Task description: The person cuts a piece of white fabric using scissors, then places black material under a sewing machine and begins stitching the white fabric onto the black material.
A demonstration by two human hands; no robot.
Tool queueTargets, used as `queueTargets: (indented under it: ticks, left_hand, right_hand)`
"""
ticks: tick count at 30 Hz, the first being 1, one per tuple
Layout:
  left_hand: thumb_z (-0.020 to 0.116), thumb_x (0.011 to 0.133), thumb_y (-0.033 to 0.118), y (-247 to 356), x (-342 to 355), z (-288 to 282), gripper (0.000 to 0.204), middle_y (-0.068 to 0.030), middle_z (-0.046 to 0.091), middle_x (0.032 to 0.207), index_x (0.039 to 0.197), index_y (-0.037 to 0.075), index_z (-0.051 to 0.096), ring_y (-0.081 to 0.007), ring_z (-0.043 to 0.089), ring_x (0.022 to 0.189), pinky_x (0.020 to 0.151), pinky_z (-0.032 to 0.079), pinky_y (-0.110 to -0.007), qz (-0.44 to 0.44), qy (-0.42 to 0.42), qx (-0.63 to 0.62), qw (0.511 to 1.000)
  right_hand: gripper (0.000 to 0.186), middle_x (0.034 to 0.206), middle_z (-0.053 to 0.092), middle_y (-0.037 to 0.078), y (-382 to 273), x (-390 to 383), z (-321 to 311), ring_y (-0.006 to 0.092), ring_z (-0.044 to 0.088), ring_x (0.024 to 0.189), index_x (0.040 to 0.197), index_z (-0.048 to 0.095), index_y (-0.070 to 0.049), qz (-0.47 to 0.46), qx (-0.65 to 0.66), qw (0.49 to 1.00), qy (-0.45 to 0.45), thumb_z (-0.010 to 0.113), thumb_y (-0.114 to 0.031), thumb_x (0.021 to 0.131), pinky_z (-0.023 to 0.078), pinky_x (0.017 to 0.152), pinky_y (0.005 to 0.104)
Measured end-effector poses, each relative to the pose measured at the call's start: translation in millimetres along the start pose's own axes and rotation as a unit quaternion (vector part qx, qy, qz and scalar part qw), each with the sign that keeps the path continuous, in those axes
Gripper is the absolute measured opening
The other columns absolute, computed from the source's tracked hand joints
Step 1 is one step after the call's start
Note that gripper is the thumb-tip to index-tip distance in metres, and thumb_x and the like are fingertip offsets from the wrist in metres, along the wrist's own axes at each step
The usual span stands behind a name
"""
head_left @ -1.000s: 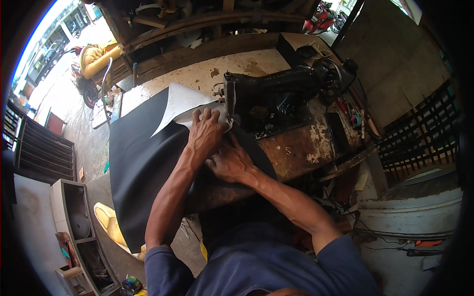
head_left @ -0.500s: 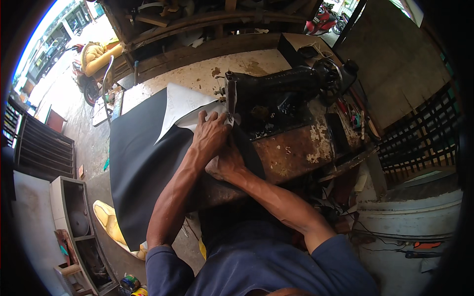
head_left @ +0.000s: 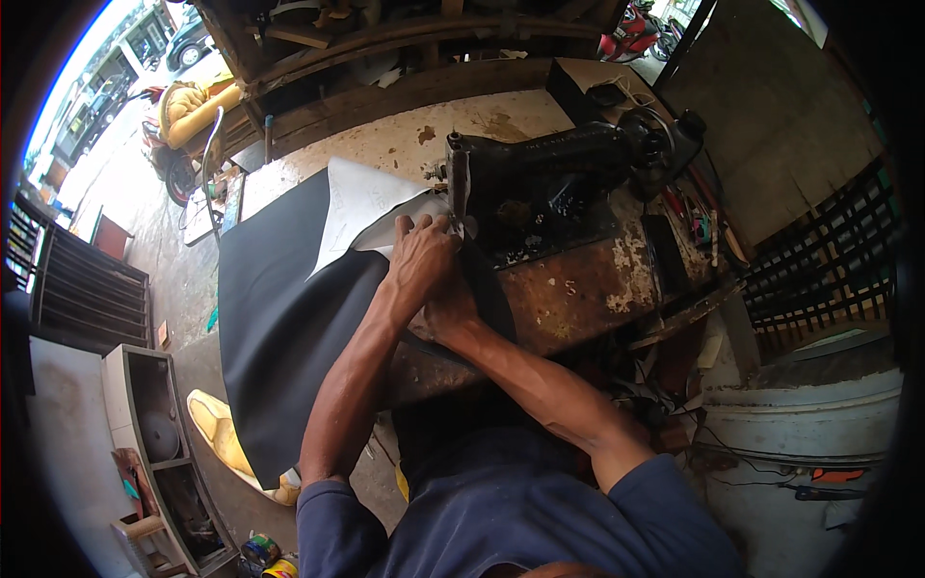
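A black sewing machine sits on the worn table, its needle end beside my hands. A large black sheet, with its white backing folded up at the top, runs toward the needle and drapes off the front left. My left hand has its fingers curled down on the white-backed material just left of the needle, gripping it. My right hand lies below and partly under my left hand at the sheet; its fingers are hidden.
Tools lie at the machine's right. A wooden rack stands behind, yellow upholstered cushions at the back left, a shelved cabinet at lower left, another yellow padded piece below the sheet and a metal grille at right.
Over the last second my right hand's fingers have slipped from view beneath my left hand. My left hand has shifted slightly to the right in the picture, along with the whole scene.
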State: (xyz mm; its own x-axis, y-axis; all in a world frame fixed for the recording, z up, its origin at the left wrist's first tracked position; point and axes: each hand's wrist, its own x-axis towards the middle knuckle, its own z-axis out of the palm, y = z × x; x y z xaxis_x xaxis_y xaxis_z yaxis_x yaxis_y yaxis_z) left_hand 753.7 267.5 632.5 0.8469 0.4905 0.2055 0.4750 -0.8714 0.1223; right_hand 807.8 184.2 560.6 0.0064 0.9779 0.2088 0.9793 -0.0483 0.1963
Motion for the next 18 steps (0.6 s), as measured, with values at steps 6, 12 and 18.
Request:
queueTargets:
  ticks: [6,12,18]
  left_hand:
    - [0.062,0.087,0.016,10.2,-4.5,10.5,0.02,-0.0074,0.068,0.098,0.096,0.014,0.08,-0.024,0.061,0.102,0.091,0.035,-0.045,-0.043,0.036,-0.026,0.998]
    - [0.065,0.086,0.015,22.4,-0.9,10.3,0.015,-0.0078,0.067,0.1,0.094,0.013,0.078,-0.0257,0.061,0.102,0.091,0.036,-0.046,-0.074,0.027,-0.032,0.996]
    - [0.062,0.083,0.013,23.1,-1.4,16.3,0.016,-0.0088,0.069,0.1,0.091,0.009,0.075,-0.0273,0.064,0.101,0.087,0.038,-0.047,-0.082,0.065,-0.053,0.993]
  right_hand:
    - [0.058,0.16,0.04,0.015,-11.3,11.5,-40.1,0.026,0.034,0.15,0.156,0.036,-0.006,0.046,0.21,0.968,-0.13,0.046,-0.033,0.107,0.025,0.123,0.0433]
    - [0.06,0.161,0.04,0.017,-17.9,27.1,-34.0,0.0282,0.035,0.15,0.157,0.037,-0.008,0.017,0.244,0.959,-0.144,0.047,-0.038,0.106,0.025,0.123,0.0438]
    - [0.062,0.161,0.04,0.018,-27.9,33.3,-20.0,0.0303,0.036,0.149,0.157,0.038,-0.009,-0.006,0.272,0.954,-0.123,0.048,-0.043,0.106,0.026,0.123,0.0442]
